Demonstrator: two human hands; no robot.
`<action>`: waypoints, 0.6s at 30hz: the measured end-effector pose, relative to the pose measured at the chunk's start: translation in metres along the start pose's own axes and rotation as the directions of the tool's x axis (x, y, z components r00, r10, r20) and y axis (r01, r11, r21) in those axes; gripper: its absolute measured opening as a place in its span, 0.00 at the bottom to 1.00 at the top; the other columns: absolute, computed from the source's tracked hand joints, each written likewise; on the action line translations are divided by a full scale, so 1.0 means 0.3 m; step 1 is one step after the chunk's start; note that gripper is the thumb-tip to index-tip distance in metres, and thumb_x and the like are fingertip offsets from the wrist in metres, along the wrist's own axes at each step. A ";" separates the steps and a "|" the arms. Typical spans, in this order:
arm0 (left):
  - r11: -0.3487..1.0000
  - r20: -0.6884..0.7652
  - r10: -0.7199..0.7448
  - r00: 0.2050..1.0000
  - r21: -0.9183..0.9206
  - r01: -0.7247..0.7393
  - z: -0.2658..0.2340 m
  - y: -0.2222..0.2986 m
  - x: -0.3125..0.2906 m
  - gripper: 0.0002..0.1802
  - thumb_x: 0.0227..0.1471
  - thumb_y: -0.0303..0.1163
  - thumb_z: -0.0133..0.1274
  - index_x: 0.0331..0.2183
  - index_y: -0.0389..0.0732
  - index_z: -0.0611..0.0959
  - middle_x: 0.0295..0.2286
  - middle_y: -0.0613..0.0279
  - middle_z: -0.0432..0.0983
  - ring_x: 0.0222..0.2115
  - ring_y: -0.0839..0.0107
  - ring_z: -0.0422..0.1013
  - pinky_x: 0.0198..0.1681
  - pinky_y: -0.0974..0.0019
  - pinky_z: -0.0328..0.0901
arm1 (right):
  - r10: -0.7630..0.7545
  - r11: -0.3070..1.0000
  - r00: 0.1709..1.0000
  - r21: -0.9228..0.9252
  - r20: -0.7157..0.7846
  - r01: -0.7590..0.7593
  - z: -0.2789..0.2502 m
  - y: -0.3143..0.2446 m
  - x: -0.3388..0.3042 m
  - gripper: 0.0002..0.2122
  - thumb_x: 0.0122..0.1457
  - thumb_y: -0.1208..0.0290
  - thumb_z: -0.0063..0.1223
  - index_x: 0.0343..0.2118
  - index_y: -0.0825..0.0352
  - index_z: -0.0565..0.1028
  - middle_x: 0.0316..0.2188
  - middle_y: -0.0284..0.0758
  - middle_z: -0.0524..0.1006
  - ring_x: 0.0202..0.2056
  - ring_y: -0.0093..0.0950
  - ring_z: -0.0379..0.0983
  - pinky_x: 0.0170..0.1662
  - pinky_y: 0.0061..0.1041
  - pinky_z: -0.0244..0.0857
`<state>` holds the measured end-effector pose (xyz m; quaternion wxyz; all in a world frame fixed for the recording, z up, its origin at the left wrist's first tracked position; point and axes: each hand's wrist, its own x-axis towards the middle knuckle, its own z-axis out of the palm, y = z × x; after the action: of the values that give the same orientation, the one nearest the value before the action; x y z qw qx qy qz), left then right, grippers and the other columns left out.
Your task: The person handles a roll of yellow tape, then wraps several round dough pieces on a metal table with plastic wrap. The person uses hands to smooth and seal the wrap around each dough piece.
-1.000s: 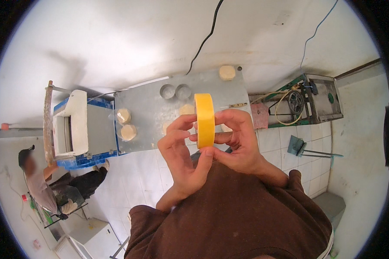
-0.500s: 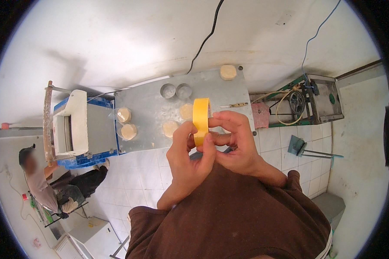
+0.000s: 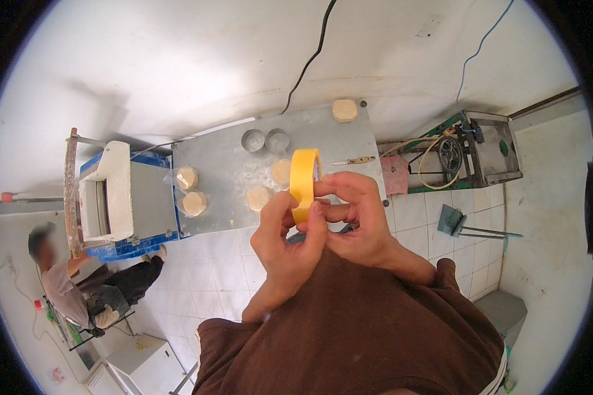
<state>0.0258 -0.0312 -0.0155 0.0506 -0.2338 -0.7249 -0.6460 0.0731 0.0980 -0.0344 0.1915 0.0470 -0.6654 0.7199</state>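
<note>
A roll of yellow tape [image 3: 303,178] stands on edge between my two hands, raised in front of me above the table's near edge. My left hand [image 3: 284,230] pinches its lower left side with thumb and fingers. On the other side, my right hand [image 3: 359,214] has its fingertips at the roll's inner rim and lower edge. Behind the tape, pale round dough pieces [image 3: 259,197] lie on the metal table [image 3: 230,164]. A knife [image 3: 353,160] rests to the right of the roll, and two round metal rings [image 3: 253,139] sit farther back.
At the table's left end stands a white and blue machine [image 3: 132,197], with a seated person [image 3: 66,289] beside it. Another dough piece [image 3: 344,110] is at the back right corner. Right of the table is a green-framed machine with a pulley wheel [image 3: 449,155]; a small stool [image 3: 451,220] lies below it.
Both hands still hold the tape roll, with almost no shift in grip. The roll's face has turned slightly, showing more of its inner side. The whole view has moved a little.
</note>
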 end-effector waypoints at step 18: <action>0.947 -0.034 0.088 0.996 -0.308 -0.094 0.037 -0.028 0.003 0.16 0.59 0.17 0.56 0.47 0.30 0.69 0.43 0.41 0.81 0.41 0.61 0.82 0.42 0.63 0.77 | -0.022 0.997 0.999 0.068 -0.046 0.025 0.007 0.014 -0.008 0.33 0.56 0.88 0.64 0.62 0.69 0.58 0.57 0.43 0.69 0.60 0.35 0.73 0.59 0.35 0.76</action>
<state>0.0241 -0.0207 -0.0246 0.0503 -0.2656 -0.6028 -0.7507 0.0734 0.0953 -0.0388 0.2133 0.0452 -0.6352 0.7409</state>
